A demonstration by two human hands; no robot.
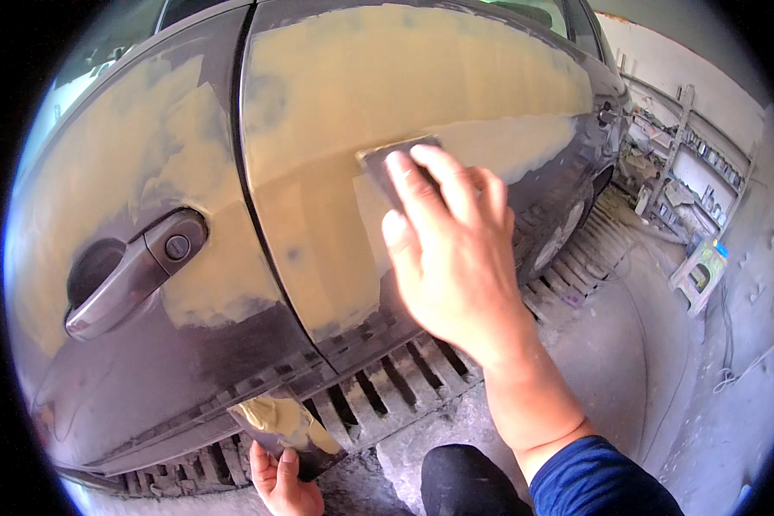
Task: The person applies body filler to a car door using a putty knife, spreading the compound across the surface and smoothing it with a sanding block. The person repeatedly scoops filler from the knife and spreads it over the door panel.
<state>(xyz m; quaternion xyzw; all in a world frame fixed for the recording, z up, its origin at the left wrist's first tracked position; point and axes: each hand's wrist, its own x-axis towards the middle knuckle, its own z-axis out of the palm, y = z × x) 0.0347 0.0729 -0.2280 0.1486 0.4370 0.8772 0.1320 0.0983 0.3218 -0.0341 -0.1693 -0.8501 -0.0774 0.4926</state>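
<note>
My right hand (pixel 456 241) is closed on a dark, flat filler spreader (pixel 378 163), fingers pressed along its face. The spreader's edge lies against the rear car door (pixel 542 202), which bears broad patches of yellow body filler (pixel 404 69). Low down near the sill, my left hand (pixel 285 483) grips a dark, flat mixing board (pixel 318 460) between thumb and fingers. A lump of the same yellow filler (pixel 271 413) sits on that board. On the front door, more filler (pixel 138 146) surrounds the grey door handle (pixel 146 267).
A slatted floor grate (pixel 404 374) runs beneath the car. Farther right stand metal shelves (pixel 705 163) with cans and bottles, and a pale plastic stool (pixel 702 273). Loose cables (pixel 727 344) lie on the concrete floor (pixel 611 361). My dark-clad knee (pixel 469 482) is below my right arm.
</note>
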